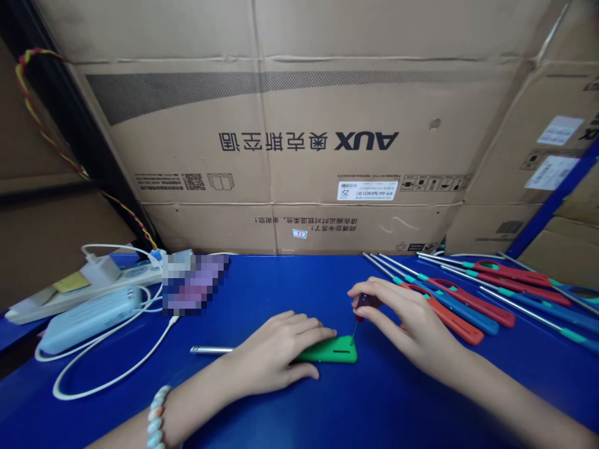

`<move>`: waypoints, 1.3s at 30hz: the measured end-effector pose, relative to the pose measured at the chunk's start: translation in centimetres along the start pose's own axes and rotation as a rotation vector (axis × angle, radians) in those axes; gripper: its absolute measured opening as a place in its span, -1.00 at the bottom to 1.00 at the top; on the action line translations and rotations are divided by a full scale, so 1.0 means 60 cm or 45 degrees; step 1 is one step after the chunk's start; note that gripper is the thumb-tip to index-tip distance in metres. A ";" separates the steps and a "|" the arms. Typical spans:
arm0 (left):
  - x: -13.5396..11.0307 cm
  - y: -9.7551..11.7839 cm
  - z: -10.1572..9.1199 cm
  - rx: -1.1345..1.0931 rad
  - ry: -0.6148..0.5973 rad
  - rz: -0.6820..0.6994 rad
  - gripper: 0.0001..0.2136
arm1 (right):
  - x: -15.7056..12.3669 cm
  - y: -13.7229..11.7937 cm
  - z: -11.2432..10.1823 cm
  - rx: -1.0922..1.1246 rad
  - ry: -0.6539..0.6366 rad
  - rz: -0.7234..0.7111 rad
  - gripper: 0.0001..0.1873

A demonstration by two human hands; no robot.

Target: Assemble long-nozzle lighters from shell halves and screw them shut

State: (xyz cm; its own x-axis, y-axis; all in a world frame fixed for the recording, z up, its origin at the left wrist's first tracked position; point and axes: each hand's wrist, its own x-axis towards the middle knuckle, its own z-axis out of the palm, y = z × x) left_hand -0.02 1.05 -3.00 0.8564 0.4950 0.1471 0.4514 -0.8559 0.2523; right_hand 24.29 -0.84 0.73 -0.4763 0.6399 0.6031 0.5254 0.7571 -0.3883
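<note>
My left hand (285,349) lies over a green long-nosed lighter (327,352) and grips it flat against the blue tabletop. The lighter's metal tube (213,350) sticks out to the left from under my palm, and its middle is covered by my fingers. Between the fingertips of my right hand (397,318) is a small screwdriver (360,310) with a dark red handle. It stands nearly upright, tip down at the right end of the green lighter, near a dark slot. Whether the tip sits in a screw I cannot tell.
Several long-nosed lighters (468,299) in red, blue and orange lie to the right. At the left are a power strip (135,272), a light-blue power bank (88,318), white cables (116,378) and a pixelated object (201,284). Cardboard (304,93) stands behind the table (281,284).
</note>
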 end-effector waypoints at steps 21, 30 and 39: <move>0.004 -0.020 0.015 0.060 0.179 -0.207 -0.82 | -0.008 -0.019 0.016 -0.046 -0.203 -0.007 -0.71; -0.002 -0.046 -0.003 0.229 0.097 -0.208 -0.91 | -0.002 0.019 0.005 0.090 -0.184 0.253 -0.82; -0.003 -0.048 0.005 0.213 0.189 -0.149 -0.85 | -0.010 0.026 0.031 -0.186 -0.487 0.129 -0.71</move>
State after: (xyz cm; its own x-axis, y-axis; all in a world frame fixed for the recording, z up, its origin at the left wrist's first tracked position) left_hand -1.37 3.38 -4.01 0.7554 0.5979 0.2682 0.5909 -0.7984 0.1156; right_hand 24.08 0.20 -1.55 -0.6300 0.7339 0.2540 0.6643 0.6786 -0.3132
